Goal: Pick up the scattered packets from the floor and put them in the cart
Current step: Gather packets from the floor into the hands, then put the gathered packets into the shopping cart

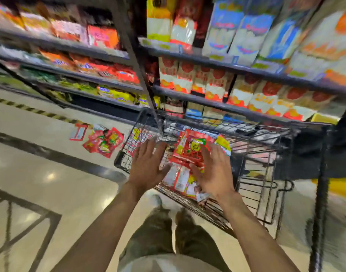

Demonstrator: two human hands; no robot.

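Note:
A black wire cart (pixel 266 146) stands in front of me with several red and yellow packets (pixel 189 150) heaped inside it. Both my hands hover over the cart's near left part. My left hand (pixel 148 163) has its fingers spread and holds nothing. My right hand (pixel 213 169) is also spread, its fingers lying against the right side of the red packets; the blur hides whether it touches them. More red packets (pixel 102 142) lie scattered on the floor to the left of the cart, with a flat red-edged packet (pixel 79 132) beside them.
Dark metal shelves (pixel 207 61) packed with boxes and bags stand right behind the cart. A black and yellow striped line (pixel 34 110) runs along the tiled floor at the left. My legs and shoes (pixel 168 218) are below the cart. The picture is motion-blurred.

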